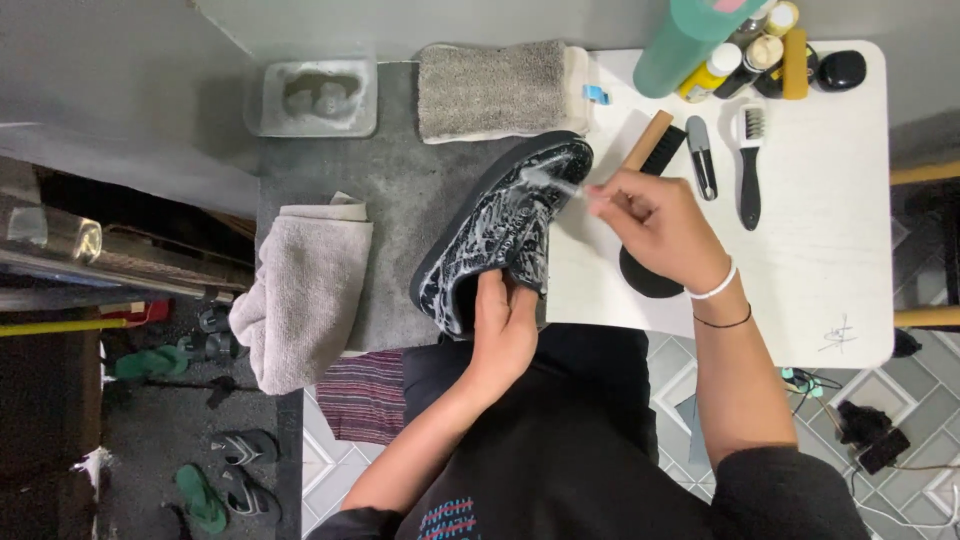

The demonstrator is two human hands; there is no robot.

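Head view: black shoe, covered w/ white foam, lies tilted across the seam between the grey mat and the white counter, toe toward 1 o'clock. Left hand is closed round the heel opening, fingers inside. Right hand pinches a small brush, blurred, bristles at the toe.

Risks, as I judge them: foam makes the upper slick, so the shoe could twist out of the left grip; hard strokes may fling suds onto the black handled brush, the wooden brush & the bottles at 1 o'clock. Right elbow swings near the counter's near edge at 5 o'clock.

Room: bare counter toward 3 o'clock. Folded towel at 9 o'clock hangs off the mat edge. Rough grey cloth at 12, plastic tub at 11, well apart.
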